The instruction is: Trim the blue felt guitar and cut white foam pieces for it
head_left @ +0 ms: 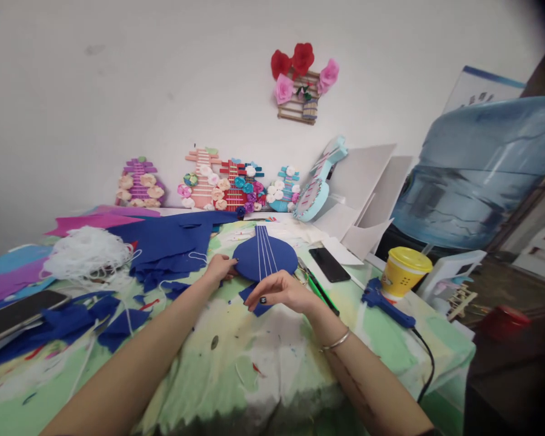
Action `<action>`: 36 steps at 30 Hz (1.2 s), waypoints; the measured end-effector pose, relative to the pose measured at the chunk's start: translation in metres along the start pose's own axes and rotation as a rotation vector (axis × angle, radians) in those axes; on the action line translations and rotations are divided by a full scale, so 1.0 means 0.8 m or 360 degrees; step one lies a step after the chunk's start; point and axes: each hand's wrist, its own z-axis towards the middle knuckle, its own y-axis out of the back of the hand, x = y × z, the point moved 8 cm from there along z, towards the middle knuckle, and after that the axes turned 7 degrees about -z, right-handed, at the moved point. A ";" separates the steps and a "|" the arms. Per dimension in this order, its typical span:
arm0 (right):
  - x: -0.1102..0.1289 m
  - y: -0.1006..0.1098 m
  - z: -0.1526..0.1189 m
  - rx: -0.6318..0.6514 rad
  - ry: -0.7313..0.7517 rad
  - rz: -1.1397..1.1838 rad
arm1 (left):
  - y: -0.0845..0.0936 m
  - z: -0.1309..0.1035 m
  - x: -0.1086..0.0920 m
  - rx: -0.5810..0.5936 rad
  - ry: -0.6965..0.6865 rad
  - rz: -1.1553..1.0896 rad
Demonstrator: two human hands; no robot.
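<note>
A round dark blue felt-covered craft instrument lies in the middle of the table, with several white strings running down its face. My left hand has its fingers closed on the left edge of this instrument. In front of its lower edge is my right hand, fingers bent and thumb drawn in; whatever is between them is too small to make out. The lower ends of the strings pass behind the right hand. Beneath that hand sits a blue felt scrap, partly covered.
Right of the instrument are a green-and-black cutter, a black phone, a blue glue gun with a cord and a yellow tub. To the left lie white yarn and blue felt. Decorated instruments stand behind.
</note>
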 end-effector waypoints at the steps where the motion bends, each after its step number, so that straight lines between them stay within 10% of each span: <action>1: 0.000 0.001 0.000 -0.0013 -0.0002 0.0006 | 0.000 0.000 0.001 -0.0002 0.0049 -0.0022; 8: 0.002 0.006 0.000 -0.0084 0.0020 0.0104 | 0.017 0.000 -0.013 0.0025 0.0091 -0.0248; 21: -0.012 -0.022 0.001 0.0265 -0.0113 0.0127 | 0.183 0.003 -0.066 -0.0617 -0.0412 -0.0772; 31: -0.043 0.038 0.010 -0.0621 -0.0124 0.0071 | 0.178 0.012 -0.055 -0.0585 -0.0401 -0.0955; 36: -0.049 0.093 0.045 -0.0897 -0.0350 -0.0959 | 0.180 0.020 -0.045 -0.0623 -0.0374 -0.0848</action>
